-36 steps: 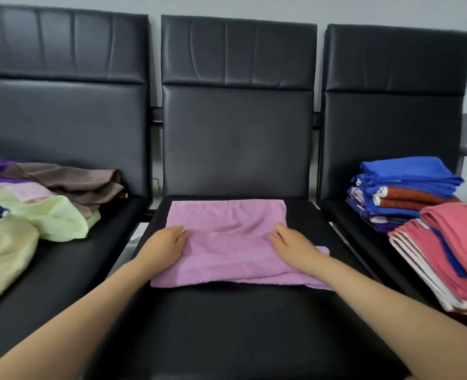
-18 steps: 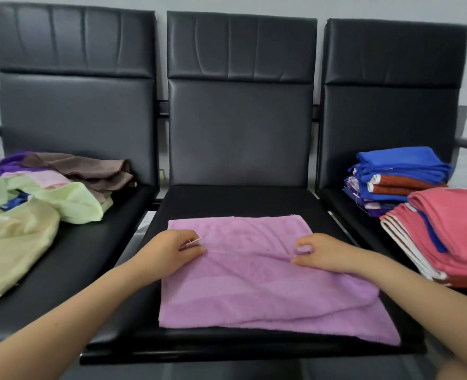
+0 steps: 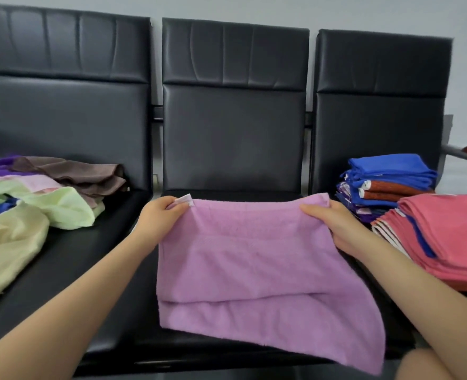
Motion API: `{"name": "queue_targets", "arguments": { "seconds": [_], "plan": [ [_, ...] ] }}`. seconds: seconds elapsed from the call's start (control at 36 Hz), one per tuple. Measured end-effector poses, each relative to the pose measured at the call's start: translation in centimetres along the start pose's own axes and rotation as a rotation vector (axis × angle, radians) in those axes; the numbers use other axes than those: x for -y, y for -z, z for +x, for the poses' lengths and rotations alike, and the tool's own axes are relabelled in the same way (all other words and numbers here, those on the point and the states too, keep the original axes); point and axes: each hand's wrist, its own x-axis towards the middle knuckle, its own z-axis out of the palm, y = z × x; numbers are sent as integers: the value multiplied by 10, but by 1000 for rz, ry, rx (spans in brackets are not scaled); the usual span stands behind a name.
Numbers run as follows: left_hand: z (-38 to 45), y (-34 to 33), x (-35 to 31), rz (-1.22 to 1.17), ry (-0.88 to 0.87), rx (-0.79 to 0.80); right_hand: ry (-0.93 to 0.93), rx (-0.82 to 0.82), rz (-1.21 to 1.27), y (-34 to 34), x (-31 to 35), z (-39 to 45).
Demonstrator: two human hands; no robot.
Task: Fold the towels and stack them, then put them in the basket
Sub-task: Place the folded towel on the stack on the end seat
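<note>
The left hand [image 3: 159,216] pinches the far left corner of the purple towel [image 3: 257,270], thumb and fingers curled round the edge just beside a small white tag [image 3: 184,200] that sticks up at that corner. The right hand [image 3: 333,223] grips the far right corner, thumb lying along the top edge and fingers curled under the cloth. The two hands are well apart, with the top edge stretched between them and sagging slightly in the middle. The towel is folded double and lifted at its far edge above the middle seat [image 3: 133,311]; its near part drapes down over the seat's front, the lower right corner hanging past the edge. On the left seat [image 3: 62,259] lies a loose heap of unfolded towels [image 3: 43,198] in pale green, yellow, pink, brown and purple. On the right seat, a folded stack [image 3: 386,185] of blue and rust-red towels stands at the back, and a folded stack of coral towels [image 3: 446,234] lies nearer, just beside the right forearm. Three black backrests [image 3: 235,105] stand behind the seats. Both forearms reach forward from the lower corners, wrists bent slightly inward, knuckles turned outward. No basket can be made out.
</note>
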Motion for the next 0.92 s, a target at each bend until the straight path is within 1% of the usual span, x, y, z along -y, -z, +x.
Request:
{"name": "queue_targets", "arguments": {
  "seconds": [0.06,0.11,0.17,0.22,0.39,0.47,0.56,0.61,0.69,0.78,0.92],
  "plan": [
    [8,-4,6,-11,50,-30,-2,5,-66,-4,-7,8],
    [15,-8,15,11,75,-42,18,8,-208,-8,-17,15],
    [21,-14,22,48,75,-42,50,8,-341,-9,-28,23],
    [26,-23,28,104,64,-30,56,-7,-402,-11,-34,29],
    [30,-54,43,477,-34,48,64,-155,-434,-7,-48,49],
    [33,-58,50,636,-84,83,94,-160,-611,-6,-59,63],
    [36,-54,53,657,-119,100,116,-137,-810,-3,-70,74],
    [38,-50,55,664,-145,111,76,-95,-922,-4,-78,79],
    [38,-47,59,603,-146,121,61,-47,-1046,-7,-84,82],
    [38,-46,58,534,-91,138,77,-16,-1047,-8,-79,82],
    [35,-43,48,533,-56,202,69,97,-854,-9,-68,76]
  ]
}}
